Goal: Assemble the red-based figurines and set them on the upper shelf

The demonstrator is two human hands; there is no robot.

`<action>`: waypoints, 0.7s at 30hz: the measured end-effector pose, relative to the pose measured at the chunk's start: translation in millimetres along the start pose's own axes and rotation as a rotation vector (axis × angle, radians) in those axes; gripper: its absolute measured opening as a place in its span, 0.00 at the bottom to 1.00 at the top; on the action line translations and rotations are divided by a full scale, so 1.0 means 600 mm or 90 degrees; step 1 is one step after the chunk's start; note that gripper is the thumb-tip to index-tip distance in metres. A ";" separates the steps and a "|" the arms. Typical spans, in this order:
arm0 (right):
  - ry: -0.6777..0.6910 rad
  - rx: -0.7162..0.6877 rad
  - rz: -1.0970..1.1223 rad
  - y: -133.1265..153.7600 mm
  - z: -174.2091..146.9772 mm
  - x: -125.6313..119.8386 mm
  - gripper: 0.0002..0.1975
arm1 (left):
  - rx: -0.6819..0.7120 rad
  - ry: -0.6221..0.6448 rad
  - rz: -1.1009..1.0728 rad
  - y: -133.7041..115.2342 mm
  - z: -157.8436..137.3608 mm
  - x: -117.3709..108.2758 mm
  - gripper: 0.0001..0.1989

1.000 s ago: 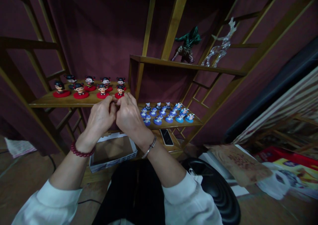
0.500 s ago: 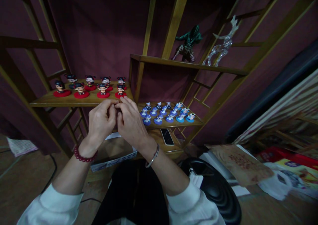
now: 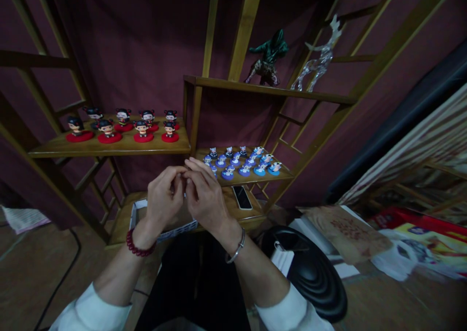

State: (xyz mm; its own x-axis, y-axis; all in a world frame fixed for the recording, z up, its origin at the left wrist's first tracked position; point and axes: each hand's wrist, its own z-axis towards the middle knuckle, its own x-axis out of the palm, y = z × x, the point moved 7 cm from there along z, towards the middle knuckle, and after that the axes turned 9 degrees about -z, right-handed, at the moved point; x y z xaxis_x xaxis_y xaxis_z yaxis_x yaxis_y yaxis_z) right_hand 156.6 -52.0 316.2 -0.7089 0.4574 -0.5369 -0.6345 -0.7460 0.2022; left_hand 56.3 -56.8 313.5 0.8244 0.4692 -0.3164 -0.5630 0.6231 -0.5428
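Observation:
My left hand point(image 3: 166, 194) and my right hand point(image 3: 207, 194) meet in front of the shelves, their fingertips touching. Both have curled, pinched fingers; whatever is between them is hidden or too small to name. Beyond my right fingertips, several small figurines on purple and blue bases point(image 3: 244, 169) stand in rows on the lower shelf. To the upper left, several black-haired figurines on red bases point(image 3: 143, 132) fill a higher shelf. Below my hands lies a shallow open box point(image 3: 138, 209), partly covered by them.
A phone point(image 3: 242, 197) lies on the bottom board. Higher up stand a green-cloaked figure point(image 3: 269, 58) and a clear deer figurine point(image 3: 317, 63). On the floor at right are a black round ridged object point(image 3: 314, 277), a white mask point(image 3: 282, 259), cardboard point(image 3: 346, 231) and a plastic bag point(image 3: 396, 258).
My joined hands have moved down and to the right, away from the red-based figurines. The view has shifted slightly, and more of the open box shows. Fingers stay pinched.

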 end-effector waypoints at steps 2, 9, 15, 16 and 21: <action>-0.008 0.008 0.000 -0.007 -0.013 -0.003 0.13 | -0.020 0.026 -0.003 0.005 -0.010 0.014 0.10; 0.008 0.039 0.013 -0.027 -0.054 0.002 0.12 | -0.048 0.075 -0.014 0.020 -0.043 0.049 0.10; 0.044 0.085 0.042 -0.042 -0.092 0.009 0.11 | -0.065 0.122 -0.023 0.028 -0.069 0.072 0.10; 0.049 0.098 0.043 -0.046 -0.099 0.011 0.11 | -0.075 0.134 -0.024 0.029 -0.073 0.077 0.11; 0.070 0.134 0.039 -0.054 -0.127 0.016 0.11 | -0.126 0.187 -0.028 0.034 -0.096 0.092 0.12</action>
State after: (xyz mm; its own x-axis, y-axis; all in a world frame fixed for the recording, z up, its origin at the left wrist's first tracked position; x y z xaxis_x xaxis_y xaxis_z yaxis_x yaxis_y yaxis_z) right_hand 193.9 -60.0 242.3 -0.7171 0.3509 -0.6022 -0.6501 -0.6483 0.3963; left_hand 93.6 -54.1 240.4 0.8452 0.2264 -0.4841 -0.5282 0.4921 -0.6920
